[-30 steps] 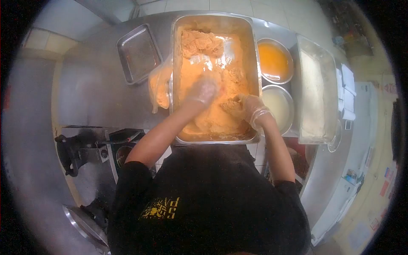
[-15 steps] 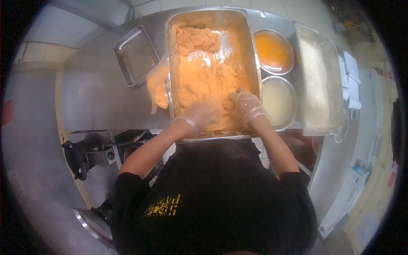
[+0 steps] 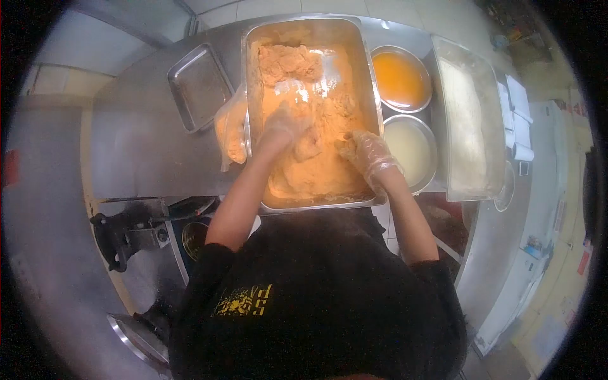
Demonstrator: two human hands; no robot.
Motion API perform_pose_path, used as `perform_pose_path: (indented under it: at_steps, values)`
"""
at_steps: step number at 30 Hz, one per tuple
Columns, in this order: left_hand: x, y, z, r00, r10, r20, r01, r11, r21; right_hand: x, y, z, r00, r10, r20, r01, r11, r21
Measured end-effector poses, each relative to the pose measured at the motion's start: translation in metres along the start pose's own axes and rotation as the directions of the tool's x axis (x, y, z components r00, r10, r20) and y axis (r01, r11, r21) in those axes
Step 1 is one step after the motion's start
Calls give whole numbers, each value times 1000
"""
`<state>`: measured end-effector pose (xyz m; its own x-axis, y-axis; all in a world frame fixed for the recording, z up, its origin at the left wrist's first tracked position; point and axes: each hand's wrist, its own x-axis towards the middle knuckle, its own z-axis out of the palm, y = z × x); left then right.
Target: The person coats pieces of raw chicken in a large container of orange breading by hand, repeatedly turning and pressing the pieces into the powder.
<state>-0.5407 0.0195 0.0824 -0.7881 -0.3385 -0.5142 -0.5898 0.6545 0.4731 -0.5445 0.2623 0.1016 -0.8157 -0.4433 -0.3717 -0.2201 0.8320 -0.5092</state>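
in the head view, you seem to be working orange powder point(image 3: 316, 182) around a lumpy piece point(image 3: 308, 145) mid-frame in the deep tray point(image 3: 373, 95); the next move calls for both hands low inside its rim. your left hand point(image 3: 283, 125) blurs beside that piece, fingers impossible to tell; your right hand point(image 3: 366, 151) curls its fingers downward, grip unclear. upper right, one bowl point(image 3: 408, 110) holds orange liquid; the bowl below, pale liquid point(image 3: 405, 149).

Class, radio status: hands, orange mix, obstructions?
Left hand, gloved, blurred; right hand, gloved; both over steel tray. Orange mix spread beneath them. No obstruction visible.
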Motion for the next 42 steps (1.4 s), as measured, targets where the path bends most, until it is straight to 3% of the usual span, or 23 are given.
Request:
perform_pose_path:
  at_steps: [1,4,10,13,16,19,21,23,25,28,30,32,33,34,37,40,42]
  values:
    - [-18,3,-3,997,-2,-73,9,995,101,-3,1,1,1000,19,-5,-19,1000,15]
    - [-28,-7,-1,981,28,192,-89,944,318,-5,3,9,1000,6,-28,-5,1000,4]
    - [-58,-4,40,952,303,35,-302,953,-31,-7,-10,2,1000,-29,-8,29,1000,-10]
    - [-69,-13,58,941,333,63,-334,943,-3,-2,-11,2,1000,-5,12,5,999,-50]
    - [-60,-12,40,980,197,5,-194,971,-136,2,0,10,1000,-16,18,17,997,-69]
    - [-33,-3,-7,951,151,268,-147,988,-36,3,3,9,998,-58,21,58,998,-31]
    - [-62,46,-44,886,121,447,-226,955,190,3,5,9,997,-73,20,73,997,-26]
    - [-61,42,-30,880,152,449,-322,887,331,4,9,11,997,-81,15,82,995,-58]
    - [-34,-12,34,912,295,285,-395,819,416,3,5,9,998,-42,43,43,999,-23]
    - [-34,5,18,947,168,273,-268,884,384,0,3,2,999,-14,45,12,999,41]
    - [-34,1,4,965,251,76,-250,968,-26,-3,3,5,999,-11,47,8,998,63]
    - [-39,4,-4,947,317,-57,-314,948,52,-1,4,6,999,-18,41,16,999,51]
    - [-48,13,-8,922,383,-61,-342,878,334,1,3,5,999,-15,48,14,999,28]
    - [-55,18,-9,894,445,-46,-336,736,588,2,2,5,998,-12,56,12,1000,4]
    - [-51,-30,47,609,773,178,-706,426,566,5,1,7,998,1,64,1,999,-32]
    - [-100,-25,57,752,643,145,-575,532,622,-1,2,7,1000,-12,20,11,1000,24]
    - [-93,-17,41,742,582,332,-666,582,468,-5,4,8,999,-30,-23,31,999,44]
